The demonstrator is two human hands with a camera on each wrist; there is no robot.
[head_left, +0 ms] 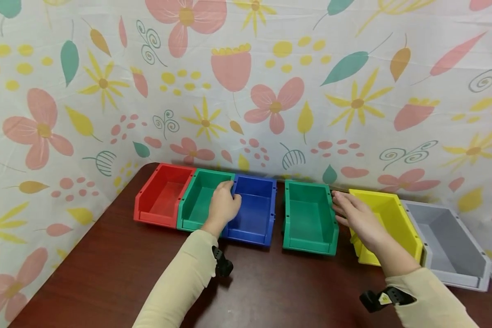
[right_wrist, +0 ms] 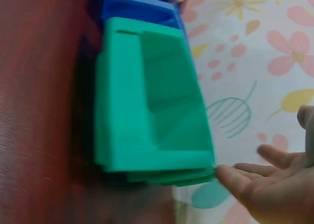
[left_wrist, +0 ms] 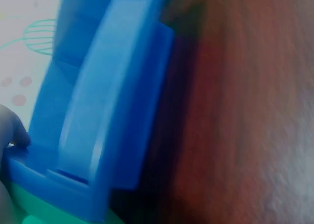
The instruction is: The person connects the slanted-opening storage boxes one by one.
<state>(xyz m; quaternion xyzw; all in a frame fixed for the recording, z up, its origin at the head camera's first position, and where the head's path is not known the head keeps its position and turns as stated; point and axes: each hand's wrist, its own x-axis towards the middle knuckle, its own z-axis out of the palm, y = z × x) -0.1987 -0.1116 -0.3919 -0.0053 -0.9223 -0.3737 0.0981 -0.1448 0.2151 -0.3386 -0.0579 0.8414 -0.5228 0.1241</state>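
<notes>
My left hand (head_left: 223, 206) grips the left wall of a blue bin (head_left: 252, 205), its thumb over the rim on the blue side. That blue bin (left_wrist: 88, 101) fills much of the left wrist view, and most of the hand is cut off there. To the left, a green bin (head_left: 205, 193) stands against the blue one. My right hand (head_left: 361, 218), fingers stretched out, is at the right side of a second green bin (head_left: 309, 218). In the right wrist view, the fingertips of the right hand (right_wrist: 265, 184) are right at the corner of this green bin (right_wrist: 122, 101).
A red bin (head_left: 164, 193) ends the row at the left. Right of my right hand stand a yellow bin (head_left: 393, 223) and a grey bin (head_left: 447, 241). All rest on a dark brown table (head_left: 266, 291), with a flower-patterned cloth (head_left: 270, 68) behind.
</notes>
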